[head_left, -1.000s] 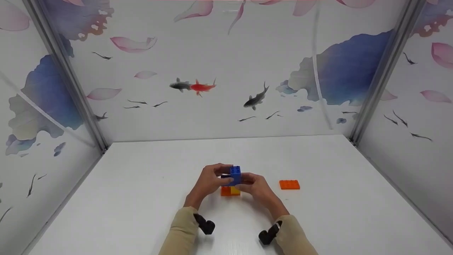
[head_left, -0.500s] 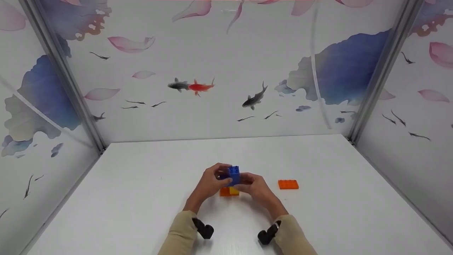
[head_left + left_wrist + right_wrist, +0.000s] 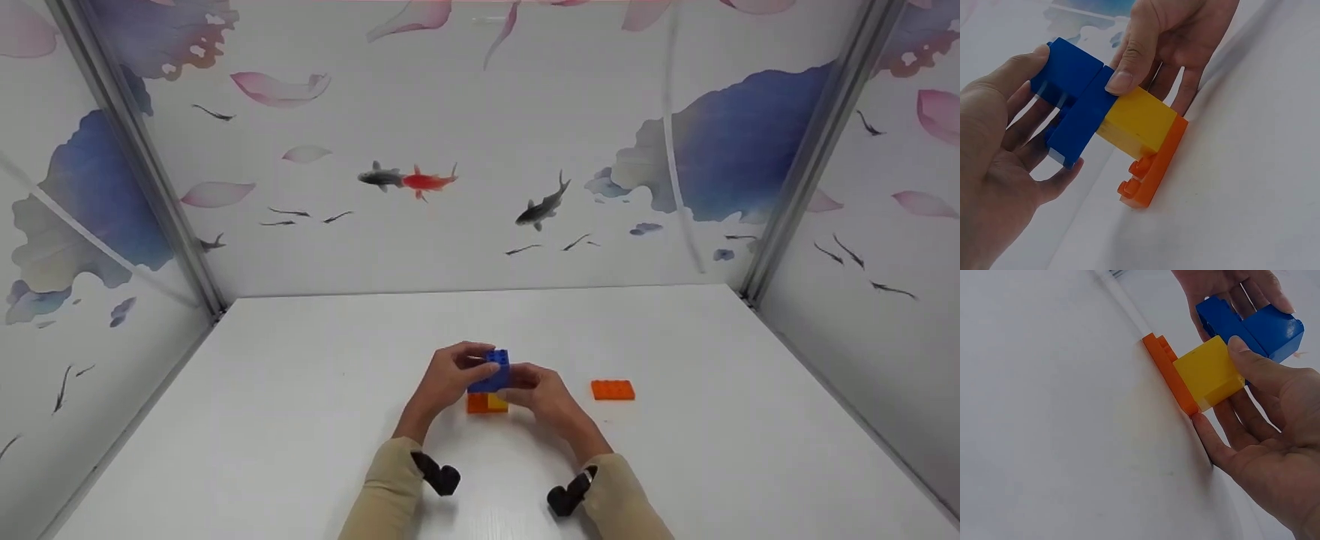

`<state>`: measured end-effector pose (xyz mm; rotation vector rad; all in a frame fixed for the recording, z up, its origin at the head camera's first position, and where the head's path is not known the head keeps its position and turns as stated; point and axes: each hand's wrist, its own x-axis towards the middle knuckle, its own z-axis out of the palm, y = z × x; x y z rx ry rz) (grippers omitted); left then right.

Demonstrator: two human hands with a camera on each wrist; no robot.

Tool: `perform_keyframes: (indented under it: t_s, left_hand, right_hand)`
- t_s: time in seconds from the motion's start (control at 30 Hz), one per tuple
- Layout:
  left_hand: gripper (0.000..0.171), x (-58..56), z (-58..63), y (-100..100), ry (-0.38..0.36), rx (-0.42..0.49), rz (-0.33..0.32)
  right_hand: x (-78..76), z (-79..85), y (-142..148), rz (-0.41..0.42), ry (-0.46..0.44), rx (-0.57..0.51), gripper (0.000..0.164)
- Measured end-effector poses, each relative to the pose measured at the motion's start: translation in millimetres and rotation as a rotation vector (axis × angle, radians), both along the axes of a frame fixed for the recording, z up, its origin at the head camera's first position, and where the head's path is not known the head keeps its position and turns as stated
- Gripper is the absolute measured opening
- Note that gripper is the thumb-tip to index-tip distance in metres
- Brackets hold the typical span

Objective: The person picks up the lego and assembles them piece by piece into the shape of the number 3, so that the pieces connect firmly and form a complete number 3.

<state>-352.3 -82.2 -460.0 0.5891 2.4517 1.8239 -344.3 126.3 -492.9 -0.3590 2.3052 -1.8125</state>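
Note:
A stack of toy building bricks stands between both hands. At its base lies an orange plate brick (image 3: 1148, 174), with a yellow brick (image 3: 1137, 121) over one end and bare studs at the other. Above the yellow one sits a flat blue plate brick (image 3: 1081, 124), topped by a taller blue brick (image 3: 1069, 67). My left hand (image 3: 444, 381) grips the taller blue brick, thumb on its face and fingers behind. My right hand (image 3: 544, 394) pinches the stack from the right, its thumb tip where yellow meets blue in the right wrist view.
A loose orange plate brick (image 3: 613, 390) lies on the white table (image 3: 300, 450) to the right of the hands. Patterned panels (image 3: 480, 150) enclose the table at the back and both sides. A black camera mount sits on each wrist.
My left thumb has shifted upward, from low on the blue bricks to the taller blue brick. The right hand and the stack stay nearly in place.

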Motion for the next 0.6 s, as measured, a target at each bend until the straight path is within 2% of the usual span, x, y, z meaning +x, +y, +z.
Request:
perform_keyframes:
  t_s: [0.3,0.6]
  left_hand:
    - [0.047,-2.0,1.9,1.3,0.019,-0.042,0.009]
    - [0.046,-2.2,-1.1,1.8,0.013,-0.024,0.011]
  right_hand:
    - [1.0,1.9,0.8,-0.014,-0.010,0.016,0.051]
    - [-0.8,0.6,0.6,-0.009,-0.010,0.009,0.052]
